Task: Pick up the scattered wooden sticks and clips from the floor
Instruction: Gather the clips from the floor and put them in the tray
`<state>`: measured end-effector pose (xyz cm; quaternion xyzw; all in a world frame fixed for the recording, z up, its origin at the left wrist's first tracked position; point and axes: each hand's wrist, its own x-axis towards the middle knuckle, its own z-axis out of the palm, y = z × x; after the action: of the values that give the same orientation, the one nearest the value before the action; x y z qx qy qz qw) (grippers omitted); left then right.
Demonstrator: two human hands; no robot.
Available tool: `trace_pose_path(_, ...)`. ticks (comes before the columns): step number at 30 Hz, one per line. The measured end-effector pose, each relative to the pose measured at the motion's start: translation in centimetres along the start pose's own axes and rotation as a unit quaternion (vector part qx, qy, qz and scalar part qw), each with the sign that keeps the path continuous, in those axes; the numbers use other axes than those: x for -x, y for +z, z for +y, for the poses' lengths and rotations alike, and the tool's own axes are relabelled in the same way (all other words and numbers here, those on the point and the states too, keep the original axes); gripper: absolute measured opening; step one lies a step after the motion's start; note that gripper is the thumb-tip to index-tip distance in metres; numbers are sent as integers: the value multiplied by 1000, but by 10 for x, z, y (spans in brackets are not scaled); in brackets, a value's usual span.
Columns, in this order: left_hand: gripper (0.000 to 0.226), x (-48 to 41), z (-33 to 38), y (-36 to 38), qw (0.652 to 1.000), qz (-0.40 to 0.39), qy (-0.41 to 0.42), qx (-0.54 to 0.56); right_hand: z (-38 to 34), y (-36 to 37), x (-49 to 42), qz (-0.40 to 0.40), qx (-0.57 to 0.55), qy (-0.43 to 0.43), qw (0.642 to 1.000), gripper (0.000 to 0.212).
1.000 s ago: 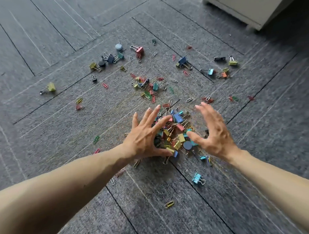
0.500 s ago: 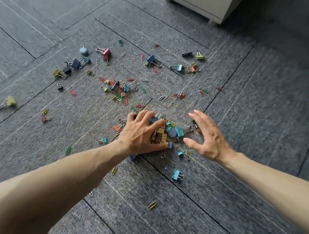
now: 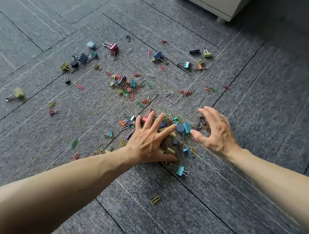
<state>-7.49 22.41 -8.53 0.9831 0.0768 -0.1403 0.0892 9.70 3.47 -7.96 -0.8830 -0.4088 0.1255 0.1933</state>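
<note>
While the left hand is pressing down on the pile of clips, its grip now splayed wide rather than curled, the right hand is closing in beside the pile, grip wide and empty. Strays are lying beyond the pile on the floor, so a scoop is probably coming next.

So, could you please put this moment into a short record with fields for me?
Surface: grey carpet tiles
Left hand: fingers spread, resting on the pile of clips
Right hand: fingers curved, beside the pile's right edge, holding nothing
Strays near: teal binder clip, yellow paper clip
Strays far: yellow binder clip at left, more clips scattered beyond the pile
Wooden sticks: none visible
Background: pale cabinet, top right
</note>
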Motion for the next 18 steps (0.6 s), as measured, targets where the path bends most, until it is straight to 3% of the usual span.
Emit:
trace_pose_path(8,59,-13,-6,1,996,85,34,-20,2,7,-4,-9,-2,3,1000,82)
trace_pose_path(18,32,-18,-8,3,989,139,55,0,-1,16,2,-8,-21,-21,1000,82)
